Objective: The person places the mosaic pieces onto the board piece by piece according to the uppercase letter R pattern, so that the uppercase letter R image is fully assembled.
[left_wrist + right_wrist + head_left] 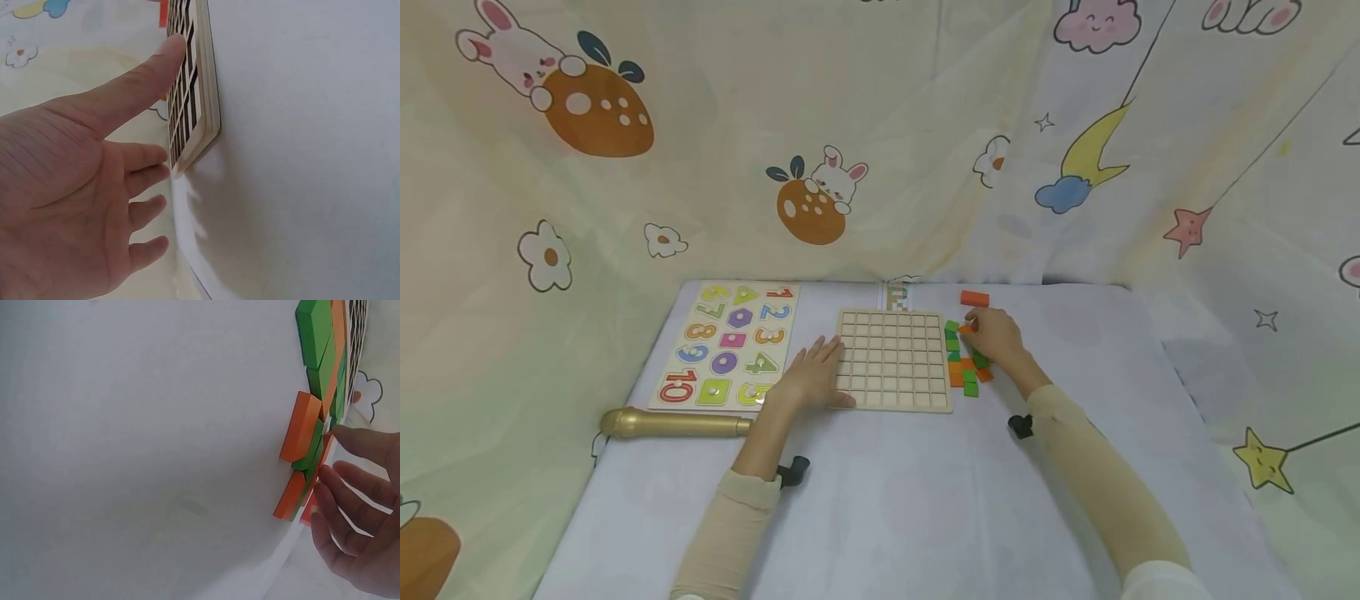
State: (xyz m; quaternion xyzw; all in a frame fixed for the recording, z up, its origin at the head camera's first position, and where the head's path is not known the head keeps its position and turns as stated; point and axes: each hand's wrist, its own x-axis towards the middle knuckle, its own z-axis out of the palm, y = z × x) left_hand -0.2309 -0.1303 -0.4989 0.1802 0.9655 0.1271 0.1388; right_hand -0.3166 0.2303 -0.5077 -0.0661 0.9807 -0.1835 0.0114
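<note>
My left hand lies at the left edge of a wooden grid board, fingers stretched out. In the left wrist view the thumb reaches over the board's rim, with the other fingers spread beside its corner. Right of the board, my right hand pinches an orange block between thumb and fingertips, among a cluster of blocks. Around it are green blocks and other orange blocks, some lying against each other. The grid's squares hold no blocks.
A number-and-shape puzzle board lies at the left, with a gold microphone in front of it. A red-orange block sits behind the right hand. A small patterned card lies behind the grid board. Printed cloth hangs behind the table.
</note>
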